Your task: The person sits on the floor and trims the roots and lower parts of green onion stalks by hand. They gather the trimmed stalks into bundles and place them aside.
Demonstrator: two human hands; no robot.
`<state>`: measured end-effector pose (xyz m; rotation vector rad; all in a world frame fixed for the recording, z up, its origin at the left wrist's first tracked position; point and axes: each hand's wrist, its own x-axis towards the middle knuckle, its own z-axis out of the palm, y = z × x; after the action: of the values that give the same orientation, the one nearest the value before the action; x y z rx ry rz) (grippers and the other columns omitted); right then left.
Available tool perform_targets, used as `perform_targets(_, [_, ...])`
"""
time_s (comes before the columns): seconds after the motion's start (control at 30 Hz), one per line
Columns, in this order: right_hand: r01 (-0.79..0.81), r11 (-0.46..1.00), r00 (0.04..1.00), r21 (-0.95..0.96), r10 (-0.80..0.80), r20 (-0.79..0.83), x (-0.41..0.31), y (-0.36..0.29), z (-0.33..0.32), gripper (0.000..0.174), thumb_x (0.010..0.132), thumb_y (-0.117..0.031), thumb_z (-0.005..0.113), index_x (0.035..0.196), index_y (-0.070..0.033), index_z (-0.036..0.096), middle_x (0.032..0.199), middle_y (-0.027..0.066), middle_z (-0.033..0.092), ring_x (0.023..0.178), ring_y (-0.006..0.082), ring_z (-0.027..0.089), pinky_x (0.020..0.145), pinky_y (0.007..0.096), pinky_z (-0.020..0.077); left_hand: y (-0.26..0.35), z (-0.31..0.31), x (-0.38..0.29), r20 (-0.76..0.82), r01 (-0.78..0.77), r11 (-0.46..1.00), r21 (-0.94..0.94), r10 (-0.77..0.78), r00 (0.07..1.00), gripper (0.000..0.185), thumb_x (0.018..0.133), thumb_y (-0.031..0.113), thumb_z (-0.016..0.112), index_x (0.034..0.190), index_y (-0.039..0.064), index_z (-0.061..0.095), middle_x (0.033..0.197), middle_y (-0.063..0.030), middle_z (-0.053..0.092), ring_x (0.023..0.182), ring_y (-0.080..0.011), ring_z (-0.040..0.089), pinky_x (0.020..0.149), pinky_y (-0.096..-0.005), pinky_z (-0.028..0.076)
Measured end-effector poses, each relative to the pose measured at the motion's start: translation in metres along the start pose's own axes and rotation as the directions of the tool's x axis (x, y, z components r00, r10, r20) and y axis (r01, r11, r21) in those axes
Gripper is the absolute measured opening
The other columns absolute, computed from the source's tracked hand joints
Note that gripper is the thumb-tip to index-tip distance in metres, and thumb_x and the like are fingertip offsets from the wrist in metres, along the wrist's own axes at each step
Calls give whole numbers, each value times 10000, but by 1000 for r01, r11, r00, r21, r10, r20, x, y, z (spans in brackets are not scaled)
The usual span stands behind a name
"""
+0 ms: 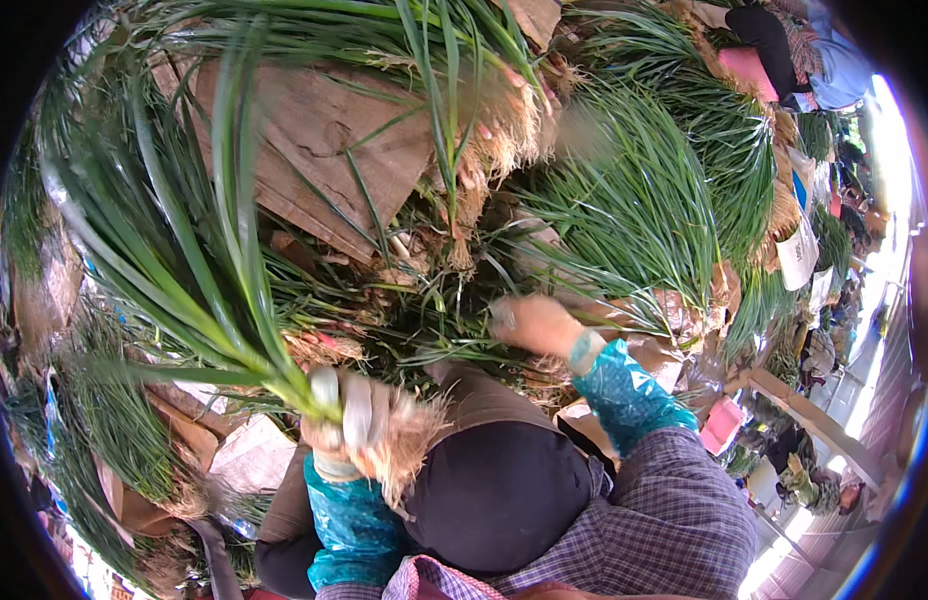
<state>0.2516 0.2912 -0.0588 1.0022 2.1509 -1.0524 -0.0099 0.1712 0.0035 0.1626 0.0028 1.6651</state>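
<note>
My left hand (344, 420), in a teal plastic sleeve, is closed around the lower stems of a bunch of long green leafy plants (231, 330). Their leaves fan up and to the left, and pale stringy roots (404, 435) stick out on the right side of the hand. My right hand (539, 324), also with a teal sleeve, is blurred above loose leaves and trimmings (441, 330) in front of my lap; its fingers and anything in them are unclear. Pale wrappings show on fingers of both hands.
A brown sheet (336, 142) lies ahead, with a large pile of rooted plants (501, 127) along its far and right edges. More plant bundles (629, 202) stand to the right and left (118, 405). A person (801, 52) is at the upper right, near a wooden beam (809, 420) lower down.
</note>
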Motion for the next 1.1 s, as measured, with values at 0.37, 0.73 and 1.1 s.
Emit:
perform_targets(0.37, [301,915,752,268,-55,-657,31,-59,-34,169,850,-161,617,998,-80,610,798,146,632,707,337,629,621,377,497,-23,-11,4,-745,294,909,296,27,667,316,734,77,669,1005,-63,588,853,-159,647,686,-219,641,648,-311,553])
perform_targets(0.73, [106,955,992,277,-84,-92,-57,-3,-43,280,861,-362,629,937,-94,599,737,127,628,680,353,615,609,423,488,-7,14,5,-583,122,933,340,107,805,211,771,75,675,906,39,517,753,-73,558,687,-196,530,692,-373,516])
perform_targets(1.1, [-843,507,534,-179,753,-383,-221,136,-121,324,835,-355,640,1093,-160,649,988,126,674,950,291,644,812,420,501,0,48,45,-139,30,963,267,7,990,234,752,109,722,893,78,538,639,-57,586,552,-187,558,527,-368,518])
